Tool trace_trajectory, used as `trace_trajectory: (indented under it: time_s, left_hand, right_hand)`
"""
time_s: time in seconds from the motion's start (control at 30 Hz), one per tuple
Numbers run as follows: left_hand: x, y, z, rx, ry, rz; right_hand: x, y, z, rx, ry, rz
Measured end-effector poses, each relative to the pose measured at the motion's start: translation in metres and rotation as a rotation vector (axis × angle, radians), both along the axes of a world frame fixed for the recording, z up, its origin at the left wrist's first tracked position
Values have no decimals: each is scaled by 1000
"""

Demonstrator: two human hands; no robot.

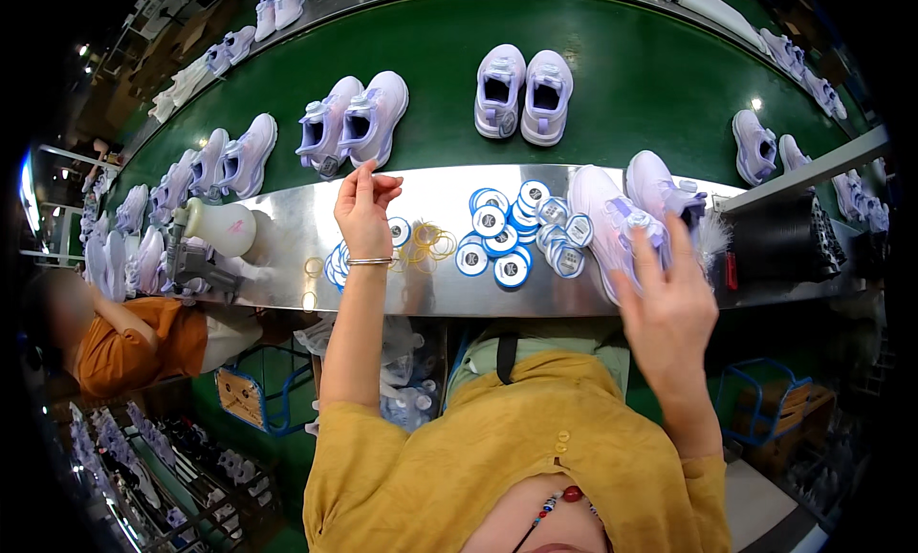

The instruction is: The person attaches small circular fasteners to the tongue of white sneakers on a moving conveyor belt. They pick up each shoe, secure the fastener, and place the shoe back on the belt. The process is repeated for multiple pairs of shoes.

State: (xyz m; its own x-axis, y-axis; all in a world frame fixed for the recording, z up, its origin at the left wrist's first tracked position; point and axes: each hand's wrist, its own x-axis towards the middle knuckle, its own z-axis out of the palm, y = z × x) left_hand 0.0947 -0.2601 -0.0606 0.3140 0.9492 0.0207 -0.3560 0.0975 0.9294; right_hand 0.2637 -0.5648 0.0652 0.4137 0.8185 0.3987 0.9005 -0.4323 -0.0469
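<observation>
My left hand point(365, 212) is raised over the metal ledge, its fingers curled and pressed together. Whatever they pinch, if anything, is too small to make out. It is closest to a pair of pale lavender sneakers point(378, 113) on the green belt. Over another lavender sneaker point(604, 218) at the ledge's right, my right hand point(669, 300) stretches its fingers apart, and they seem to touch the shoe near its lace dial. That shoe's mate point(653, 178) stands beside it. Between my hands lie round blue-rimmed tags point(492, 220), clear round-topped pieces point(566, 247) and yellow rubber bands point(430, 244).
A green conveyor belt point(440, 104) runs beyond the metal ledge point(287, 223), carrying a sneaker pair point(522, 94) at centre and several more to both sides. A whitish bottle point(225, 226) lies left, a black bag point(779, 245) right. At far left sits a person in orange point(143, 347).
</observation>
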Motion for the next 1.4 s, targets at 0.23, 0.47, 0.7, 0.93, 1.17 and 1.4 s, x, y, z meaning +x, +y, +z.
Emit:
trace_trajectory:
  time_s: [0.23,0.47,0.7,0.93,1.17,1.4]
  left_hand:
    - [3,3,-3,-83,-131,0]
    - [2,-5,5,-204,-208,210]
    - [-23,12,8,235,288,234]
    - [-38,2,-28,851,1205,-185]
    - [-42,19,-18,458,1150,-312]
    - [-104,42,-49,735,1265,-185]
  right_hand:
    - [-46,113,-59,114,540,576]
    - [-96,186,-114,73,1570,537]
    - [-69,176,-127,176,994,560]
    - [-62,167,-130,126,910,519]
    - [-37,151,-98,205,1025,474]
    - [4,75,-60,341,1070,279]
